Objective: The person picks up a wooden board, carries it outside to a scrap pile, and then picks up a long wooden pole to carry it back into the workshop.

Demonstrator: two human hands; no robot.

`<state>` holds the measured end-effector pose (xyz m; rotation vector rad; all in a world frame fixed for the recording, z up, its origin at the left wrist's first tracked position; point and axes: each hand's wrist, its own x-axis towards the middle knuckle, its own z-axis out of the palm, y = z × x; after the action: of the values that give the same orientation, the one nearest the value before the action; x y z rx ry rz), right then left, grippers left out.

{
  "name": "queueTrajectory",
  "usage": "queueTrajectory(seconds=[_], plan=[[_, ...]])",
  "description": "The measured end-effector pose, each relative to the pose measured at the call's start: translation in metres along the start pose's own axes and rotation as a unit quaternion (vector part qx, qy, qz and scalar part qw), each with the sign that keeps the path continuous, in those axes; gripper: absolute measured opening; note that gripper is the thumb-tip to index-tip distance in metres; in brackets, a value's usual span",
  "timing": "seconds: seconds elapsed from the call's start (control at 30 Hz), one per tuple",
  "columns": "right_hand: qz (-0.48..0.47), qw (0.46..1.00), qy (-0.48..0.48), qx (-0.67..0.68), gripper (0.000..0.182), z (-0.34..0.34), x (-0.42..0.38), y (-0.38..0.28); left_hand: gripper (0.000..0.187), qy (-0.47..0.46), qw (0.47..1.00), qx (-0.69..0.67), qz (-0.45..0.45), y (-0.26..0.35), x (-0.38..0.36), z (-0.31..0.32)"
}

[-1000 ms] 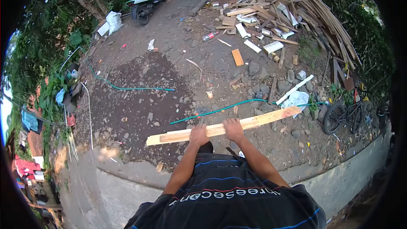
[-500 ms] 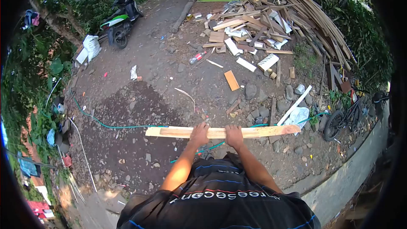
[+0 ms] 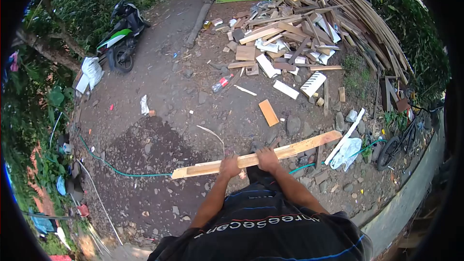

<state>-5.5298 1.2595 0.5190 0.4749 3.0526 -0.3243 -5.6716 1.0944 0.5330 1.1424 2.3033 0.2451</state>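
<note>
A long, pale wooden board (image 3: 309,144) lies crosswise in front of my body, tilted so that its right end is higher in the view. My left hand (image 3: 230,166) is closed over it left of its middle. Close beside it, my right hand (image 3: 267,159) grips the same board. Along the left half the wood looks layered, so there may be more than one strip; I cannot tell. The undersides of the fingers are hidden.
Scrap wood (image 3: 290,34) is heaped ahead on the right, beside long stacked strips (image 3: 369,19). A scooter (image 3: 121,43) stands at upper left. A green hose (image 3: 116,170) crosses the ground. At right are a plastic bag (image 3: 346,153), a bicycle (image 3: 398,142) and a low concrete edge (image 3: 411,193).
The board has gone from nearly level to tilted, its right end rising and its left end dropping in view. Both hands still hold it. The surroundings have shifted with the camera.
</note>
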Motion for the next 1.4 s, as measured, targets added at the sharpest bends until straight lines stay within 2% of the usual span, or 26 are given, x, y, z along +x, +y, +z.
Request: queueTrajectory(seconds=[0.13, 0.2, 0.27, 0.37, 0.47, 0.6, 0.8, 1.0, 1.07, 1.13, 1.2, 1.3, 1.4], plan=[[-0.003, 1.000, -0.009, 0.003, 0.027, -0.037, 0.105, 0.058, 0.051, 0.006, 1.000, 0.020, -0.010, 0.006, 0.103, -0.063], [0.004, 1.000, 0.026, -0.009, 0.026, -0.059, 0.148, 0.087, 0.047, 0.034, 0.999, 0.020, -0.003, 0.018, 0.156, -0.095], [0.014, 0.999, 0.042, -0.017, 0.026, -0.077, 0.190, 0.115, 0.045, 0.065, 0.996, 0.045, 0.036, 0.026, 0.205, -0.128], [0.044, 0.999, 0.029, -0.013, 0.028, -0.091, 0.222, 0.139, 0.040, 0.102, 0.990, 0.053, 0.079, 0.026, 0.251, -0.139], [0.066, 0.998, -0.001, -0.015, 0.029, -0.096, 0.249, 0.162, 0.040, 0.072, 0.993, 0.056, 0.074, 0.038, 0.284, -0.157], [0.072, 0.996, 0.057, -0.016, 0.029, -0.104, 0.301, 0.202, 0.042, 0.087, 0.991, 0.050, 0.093, 0.044, 0.352, -0.186], [0.087, 0.994, 0.051, -0.038, 0.030, -0.143, 0.416, 0.265, 0.049, 0.100, 0.987, 0.016, 0.126, 0.049, 0.475, -0.251], [0.106, 0.990, 0.067, -0.060, 0.030, -0.188, 0.516, 0.307, 0.052, 0.040, 0.991, 0.012, 0.130, 0.051, 0.586, -0.328], [0.103, 0.987, 0.100, -0.067, 0.032, -0.202, 0.549, 0.323, 0.053, 0.090, 0.984, 0.027, 0.153, 0.048, 0.624, -0.346], [0.123, 0.988, 0.070, -0.066, 0.039, -0.226, 0.576, 0.334, 0.055, 0.099, 0.980, 0.026, 0.172, 0.049, 0.647, -0.369], [0.119, 0.986, 0.091, -0.076, 0.051, -0.249, 0.594, 0.343, 0.057, 0.082, 0.978, 0.006, 0.189, 0.063, 0.669, -0.409], [0.098, 0.983, 0.155, -0.026, 0.039, -0.287, 0.613, 0.353, 0.059, 0.082, 0.973, 0.017, 0.216, 0.076, 0.699, -0.444], [0.171, 0.978, 0.114, -0.038, 0.068, -0.285, 0.627, 0.378, 0.062, 0.044, 0.978, 0.010, 0.204, 0.082, 0.731, -0.456]])
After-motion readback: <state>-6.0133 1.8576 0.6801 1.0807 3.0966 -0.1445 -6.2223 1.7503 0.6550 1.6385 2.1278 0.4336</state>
